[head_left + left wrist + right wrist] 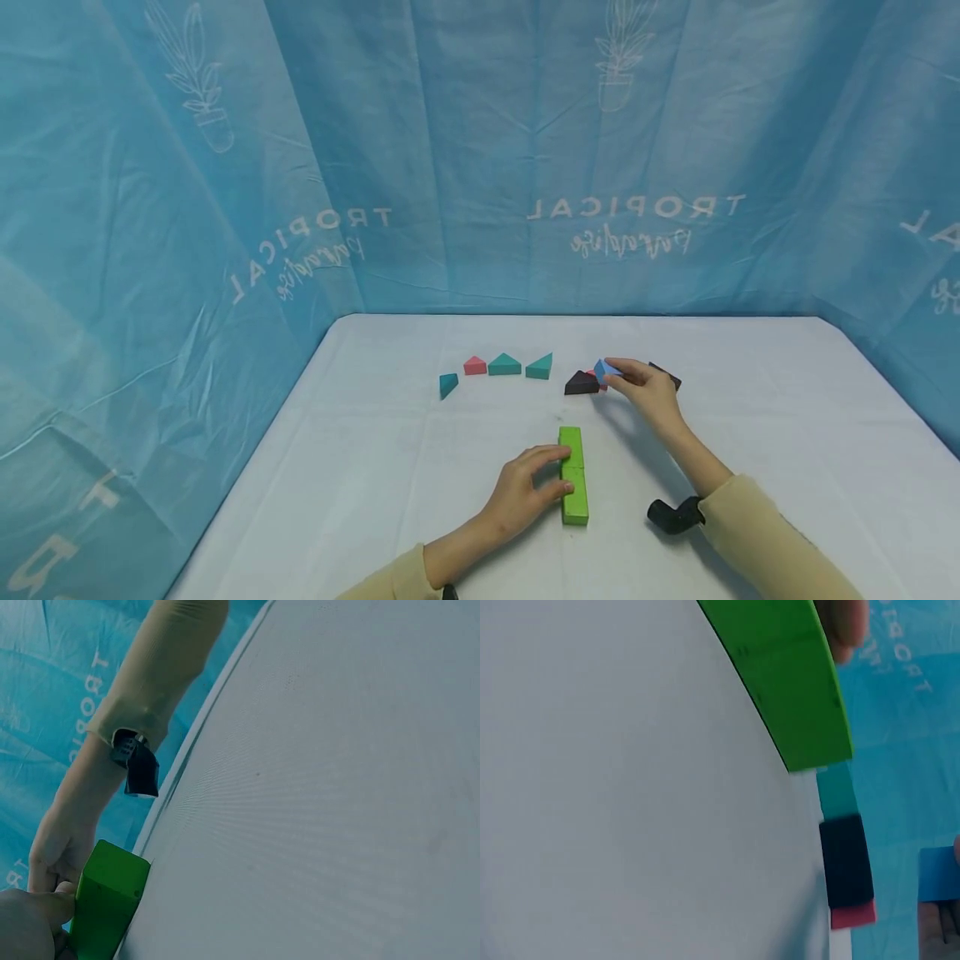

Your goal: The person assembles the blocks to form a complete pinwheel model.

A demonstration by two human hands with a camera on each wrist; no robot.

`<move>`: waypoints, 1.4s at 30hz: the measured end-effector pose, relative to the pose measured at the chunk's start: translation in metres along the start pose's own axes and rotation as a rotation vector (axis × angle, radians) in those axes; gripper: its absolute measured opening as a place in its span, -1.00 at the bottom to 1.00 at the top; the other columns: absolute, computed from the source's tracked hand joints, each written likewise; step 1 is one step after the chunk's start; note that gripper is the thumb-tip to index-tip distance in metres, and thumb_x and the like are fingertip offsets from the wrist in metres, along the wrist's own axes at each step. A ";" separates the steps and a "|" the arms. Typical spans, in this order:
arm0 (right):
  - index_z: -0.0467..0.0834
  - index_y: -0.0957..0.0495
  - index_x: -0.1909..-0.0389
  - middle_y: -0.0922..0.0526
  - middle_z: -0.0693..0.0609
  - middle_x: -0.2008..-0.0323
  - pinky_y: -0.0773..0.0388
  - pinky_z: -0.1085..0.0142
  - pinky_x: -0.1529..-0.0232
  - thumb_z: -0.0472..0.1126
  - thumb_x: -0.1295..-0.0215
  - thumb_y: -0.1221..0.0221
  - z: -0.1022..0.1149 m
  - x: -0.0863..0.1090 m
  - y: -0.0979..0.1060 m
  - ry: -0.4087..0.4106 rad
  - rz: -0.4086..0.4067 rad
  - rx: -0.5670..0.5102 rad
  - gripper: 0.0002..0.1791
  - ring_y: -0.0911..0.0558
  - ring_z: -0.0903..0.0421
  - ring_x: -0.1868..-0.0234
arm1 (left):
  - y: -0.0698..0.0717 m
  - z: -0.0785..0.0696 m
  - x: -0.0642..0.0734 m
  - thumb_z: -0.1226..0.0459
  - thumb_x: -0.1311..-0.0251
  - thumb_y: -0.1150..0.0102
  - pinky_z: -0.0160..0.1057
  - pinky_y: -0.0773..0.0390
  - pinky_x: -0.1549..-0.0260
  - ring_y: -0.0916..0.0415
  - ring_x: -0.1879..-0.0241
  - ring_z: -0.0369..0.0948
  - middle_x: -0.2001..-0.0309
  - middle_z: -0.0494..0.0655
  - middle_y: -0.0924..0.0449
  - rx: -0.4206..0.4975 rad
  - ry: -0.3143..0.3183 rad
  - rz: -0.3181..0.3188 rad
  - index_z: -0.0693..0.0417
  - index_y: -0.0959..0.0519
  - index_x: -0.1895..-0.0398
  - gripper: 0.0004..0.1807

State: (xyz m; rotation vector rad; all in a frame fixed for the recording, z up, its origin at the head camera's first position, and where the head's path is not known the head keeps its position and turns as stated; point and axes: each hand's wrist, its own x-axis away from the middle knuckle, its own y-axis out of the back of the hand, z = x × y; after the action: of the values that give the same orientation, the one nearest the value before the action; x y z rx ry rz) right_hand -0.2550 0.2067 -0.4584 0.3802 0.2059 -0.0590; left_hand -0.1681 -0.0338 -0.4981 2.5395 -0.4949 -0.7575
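Two green blocks [574,494] lie end to end in a line on the table, nearer the front. My left hand [517,496] rests against their left side, with the index fingertip at the far block and the thumb at the near one. In the left wrist view, the thumb meets the side of a green block [109,900]. Farther back, my right hand [651,396] pinches a blue triangular block [605,372] between thumb and fingers, raised over the table. Behind and below it are a black block [581,384] and a partly hidden red block.
Along the back lie a dark teal triangle [447,384], a red block [475,366] and two teal triangles [505,365]. Another black block [667,377] sits right of my right hand. Blue printed curtains [480,150] surround the white table [360,467].
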 end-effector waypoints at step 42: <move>-0.16 -0.66 0.05 -0.64 -0.09 0.05 -0.44 -0.01 -0.05 -0.15 -0.27 -0.21 -0.004 0.013 -0.047 -0.049 0.210 0.090 -0.73 -0.53 -0.05 -0.06 | 0.001 0.002 0.000 0.16 -0.15 -0.28 -0.25 -0.37 -0.15 -0.38 -0.17 -0.23 -0.12 -0.11 -0.51 -0.017 -0.007 0.016 0.15 -0.50 -0.15 -0.50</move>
State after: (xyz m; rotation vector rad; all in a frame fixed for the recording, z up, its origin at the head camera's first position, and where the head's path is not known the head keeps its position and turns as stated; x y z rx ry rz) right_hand -0.2473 0.1645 -0.4822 0.4877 0.1143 0.1297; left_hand -0.1689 -0.0355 -0.4989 2.5156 -0.5081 -0.7624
